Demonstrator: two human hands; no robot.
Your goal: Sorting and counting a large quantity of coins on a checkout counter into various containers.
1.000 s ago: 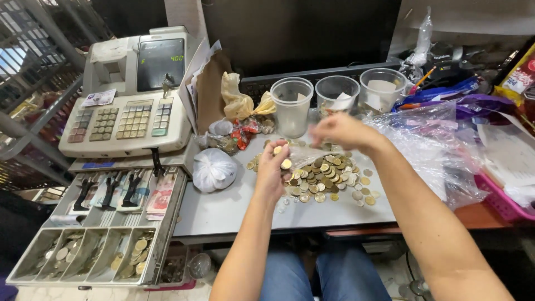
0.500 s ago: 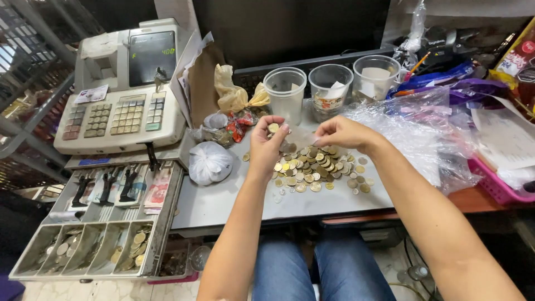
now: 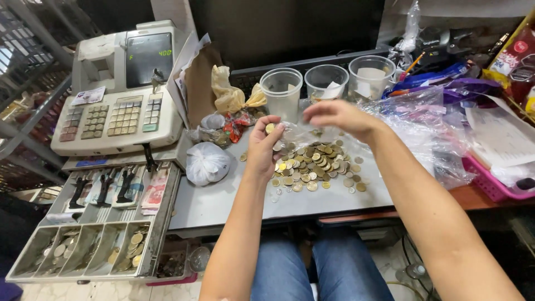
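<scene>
Both hands raised forward, left hand fingers pinched, right hand curled, palm down.

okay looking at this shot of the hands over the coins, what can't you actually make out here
Head view, the only one:
- Right hand: blurred, so whether its fingers pinch the clear plastic bag is unclear.
- Left hand: a coin shows at its fingertips; the palm faces away, so any more coins there are hidden.
- Coin pile: individual coins too small to tell apart.
- Cash drawer: lower left corner cut by the frame edge.
- Three clear cups: contents indistinct.
</scene>
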